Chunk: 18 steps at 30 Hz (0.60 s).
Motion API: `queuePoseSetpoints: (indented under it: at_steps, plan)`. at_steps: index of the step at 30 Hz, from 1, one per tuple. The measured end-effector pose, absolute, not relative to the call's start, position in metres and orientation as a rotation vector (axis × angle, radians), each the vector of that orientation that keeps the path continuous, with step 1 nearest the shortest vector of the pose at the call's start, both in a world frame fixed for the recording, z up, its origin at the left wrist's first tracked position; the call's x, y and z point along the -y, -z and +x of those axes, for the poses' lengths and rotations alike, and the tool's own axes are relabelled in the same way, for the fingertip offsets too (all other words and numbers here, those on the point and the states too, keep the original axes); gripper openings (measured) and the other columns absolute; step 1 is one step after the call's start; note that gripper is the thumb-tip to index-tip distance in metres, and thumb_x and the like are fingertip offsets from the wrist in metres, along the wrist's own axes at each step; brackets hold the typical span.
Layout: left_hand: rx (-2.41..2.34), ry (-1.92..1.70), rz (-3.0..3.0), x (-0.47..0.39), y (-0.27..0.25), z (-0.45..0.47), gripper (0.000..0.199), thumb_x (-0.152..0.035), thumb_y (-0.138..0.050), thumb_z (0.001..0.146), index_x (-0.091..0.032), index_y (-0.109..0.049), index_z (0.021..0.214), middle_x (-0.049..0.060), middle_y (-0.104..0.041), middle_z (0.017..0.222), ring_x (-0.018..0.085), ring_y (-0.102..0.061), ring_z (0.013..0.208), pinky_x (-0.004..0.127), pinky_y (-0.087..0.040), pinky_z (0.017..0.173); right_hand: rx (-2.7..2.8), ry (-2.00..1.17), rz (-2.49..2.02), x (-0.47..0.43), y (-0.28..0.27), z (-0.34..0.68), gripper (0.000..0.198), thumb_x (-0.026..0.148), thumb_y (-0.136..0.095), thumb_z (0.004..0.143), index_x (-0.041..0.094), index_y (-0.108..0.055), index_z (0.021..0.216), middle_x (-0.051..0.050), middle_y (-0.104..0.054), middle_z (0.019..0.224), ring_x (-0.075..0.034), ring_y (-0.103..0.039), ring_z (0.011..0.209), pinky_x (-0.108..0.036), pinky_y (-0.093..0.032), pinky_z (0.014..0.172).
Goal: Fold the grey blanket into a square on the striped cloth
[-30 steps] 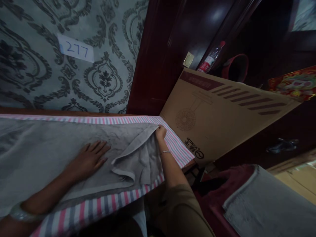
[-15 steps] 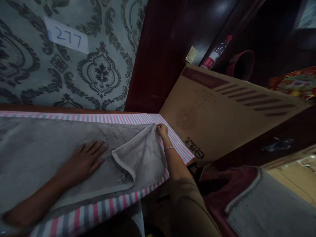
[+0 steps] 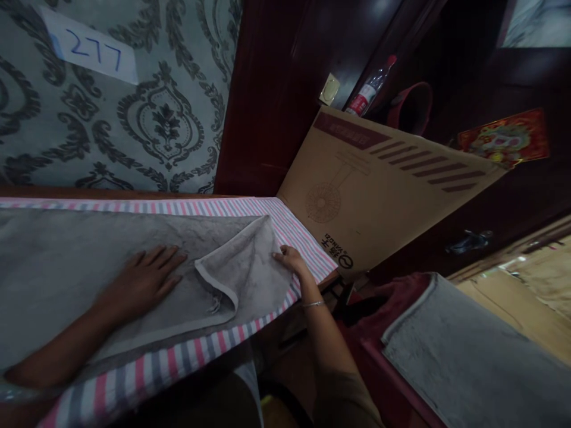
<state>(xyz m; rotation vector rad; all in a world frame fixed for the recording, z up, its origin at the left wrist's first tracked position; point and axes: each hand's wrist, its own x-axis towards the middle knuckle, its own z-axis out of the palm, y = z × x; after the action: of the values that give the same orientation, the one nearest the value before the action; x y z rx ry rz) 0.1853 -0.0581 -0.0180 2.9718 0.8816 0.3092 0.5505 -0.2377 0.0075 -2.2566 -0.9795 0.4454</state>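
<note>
A grey plush towel (image 3: 111, 238) lies spread along a pink, grey and white striped cloth (image 3: 214, 345). At the towel's right end a corner is turned back into a pointed fold (image 3: 250, 261), and a small tassel-like bit (image 3: 215, 304) shows under its lower edge. My left hand (image 3: 145, 279) rests flat on the towel, left of the fold, fingers stretched out. Beside the towel's right edge is my right hand (image 3: 292, 261), its thumb and fingers a little apart; nothing shows between them. Whether its fingertips touch the towel I cannot tell.
A cardboard box (image 3: 357, 184) with a fan drawing stands against the right end of the striped cloth. Behind it are a plastic bottle (image 3: 368, 92) and a red decorated card (image 3: 504, 137). A grey-covered seat (image 3: 473, 345) stands at the lower right. Patterned wallpaper (image 3: 165, 125) rises behind.
My right hand has come away from the towel's far right corner and moved down along its right edge. My left hand stays flat on the towel. The view has shifted slightly right.
</note>
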Motion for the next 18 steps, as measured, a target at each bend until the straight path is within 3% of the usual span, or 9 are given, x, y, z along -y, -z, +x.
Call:
queuePoseSetpoints:
  at_steps: [5,11,18]
  plan:
    - [-0.892,-0.256,2.976,0.062,0.011,0.186,0.065,-0.048,-0.025,0.096,-0.021,-0.05,0.15,0.011,-0.04,0.16,0.038,-0.036,0.147,0.059,-0.031,0.116,0.904,-0.228,-2.347,0.269,0.001,0.539,0.026,0.03,-0.055,0.087,0.017,-0.073,0.1,-0.004,-0.074,0.088,-0.018,-0.066,0.079,-0.023,-0.046,0.068]
    - [-0.867,-0.3,2.965,0.062,0.011,0.186,0.063,-0.047,-0.029,0.096,-0.02,-0.052,0.148,0.012,-0.041,0.159,0.037,-0.037,0.146,0.06,-0.03,0.116,0.832,-0.117,-2.583,0.284,-0.004,0.54,0.024,0.021,-0.054,0.09,0.018,-0.076,0.097,-0.013,-0.076,0.102,-0.023,-0.069,0.098,-0.026,-0.045,0.077]
    - [-0.882,-0.315,2.917,0.058,0.016,0.185,0.061,-0.048,-0.032,0.096,-0.023,-0.052,0.147,0.011,-0.041,0.16,0.036,-0.034,0.148,0.059,-0.027,0.118,0.814,-0.121,-2.739,0.299,-0.012,0.515,0.036,0.035,-0.049,0.098,0.019,-0.071,0.121,-0.015,-0.075,0.112,-0.026,-0.069,0.108,-0.03,-0.046,0.083]
